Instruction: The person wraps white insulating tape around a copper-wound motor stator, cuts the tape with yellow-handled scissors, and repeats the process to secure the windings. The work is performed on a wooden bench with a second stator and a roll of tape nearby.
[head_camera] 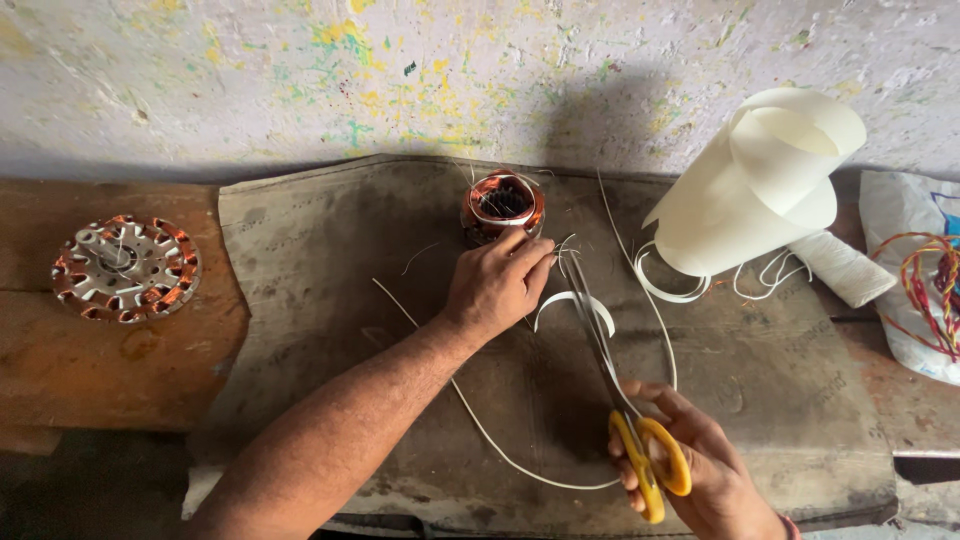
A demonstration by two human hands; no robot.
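1. The left hand [495, 285] rests against the near side of a small copper-wound stator [503, 205], which stands upright on a worn grey mat [330, 280] at about 12 o'clock on the tabletop [110, 370]. Its fingers are pressed together, pinching what looks like a thin strip or thread just beside the stator's 4 o'clock edge.
2. The right hand [700, 470], at 5 o'clock, holds yellow-handled scissors [610, 370]; its grip is curled through the loops, and the blades point up toward the left hand's fingertips, almost closed.
3. Narrow white strips of insulating paper [480, 420] trail across the mat, so some cutting looks done.
4. The stator's slots already carry copper windings; whether every slot is lined I cannot tell.
5. A curled roll of white insulating paper [760, 190] lies at 2 o'clock, with much sheet uncut.
6. A flat fan stator [125, 268] with copper coils sits at 9 o'clock, untouched; coloured wires [925, 285] lie at 3 o'clock.
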